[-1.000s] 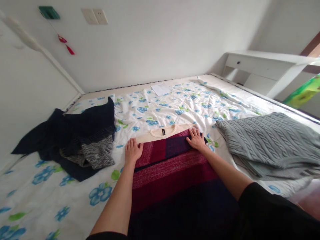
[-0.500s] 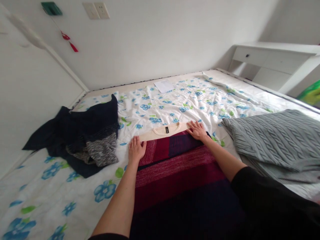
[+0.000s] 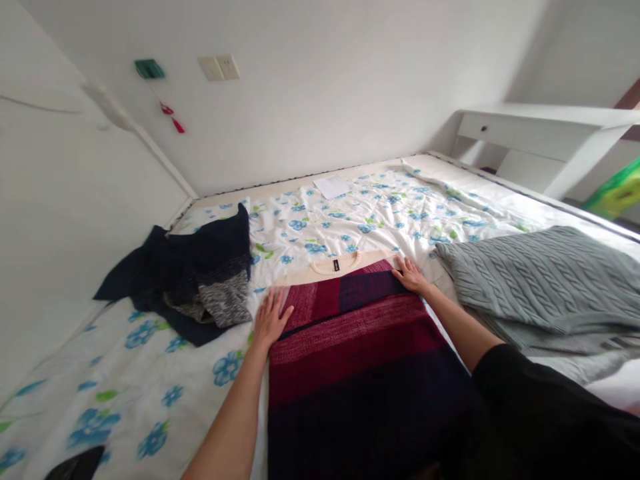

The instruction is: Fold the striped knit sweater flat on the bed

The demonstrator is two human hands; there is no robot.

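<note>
A sweater (image 3: 350,360) with cream, red and dark navy bands lies spread on the bed in front of me. Its cream neckline with a small black label faces the wall, and a sleeve is folded across the upper chest. My left hand (image 3: 271,317) rests flat at the sweater's left edge, fingers spread. At the opposite edge, near the end of the folded sleeve, my right hand (image 3: 410,275) lies flat with its fingers apart. Neither hand grips the fabric. The lower end of the sweater runs into dark shadow near my black sleeve.
A crumpled dark navy and grey garment (image 3: 200,267) lies to the left. On the right is a folded grey cable-knit sweater (image 3: 545,280). A white paper (image 3: 331,187) lies near the wall on the floral bedsheet (image 3: 170,393). A white desk (image 3: 525,137) stands beyond the bed.
My hands have slid slightly down along the sweater's sides, toward me, and the left hand sits a bit lower on the edge. The camera view has shifted up and left.
</note>
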